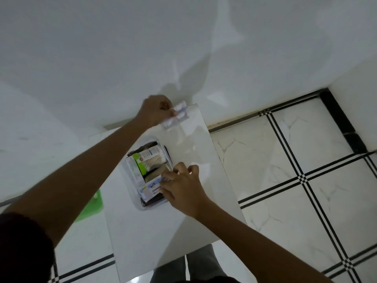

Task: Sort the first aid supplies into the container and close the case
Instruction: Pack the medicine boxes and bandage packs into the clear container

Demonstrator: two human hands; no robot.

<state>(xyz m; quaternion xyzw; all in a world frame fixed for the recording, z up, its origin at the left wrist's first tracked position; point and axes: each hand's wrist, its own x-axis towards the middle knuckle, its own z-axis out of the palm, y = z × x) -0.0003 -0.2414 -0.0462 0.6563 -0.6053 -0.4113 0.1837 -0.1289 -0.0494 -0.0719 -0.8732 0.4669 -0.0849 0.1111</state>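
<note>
A clear plastic container [130, 193] sits on a white tabletop [193, 148], packed with a green-and-white box [137, 163], a pack of cotton swabs [156, 158] and a white-and-blue bandage packet [152, 187]. My right hand [181, 186] rests over the container's near right side, fingertips pinching the edge of the bandage packet. My left hand [157, 111] is at the table's far edge, beyond the container, shut on silvery pill blister strips [177, 116] that it lifts just off the surface.
The small white table stands against a white wall [183, 48]. White floor tiles with black stripes [295, 170] lie to the right and below. A green object [93, 203] lies on the floor to the left, partly behind my left arm.
</note>
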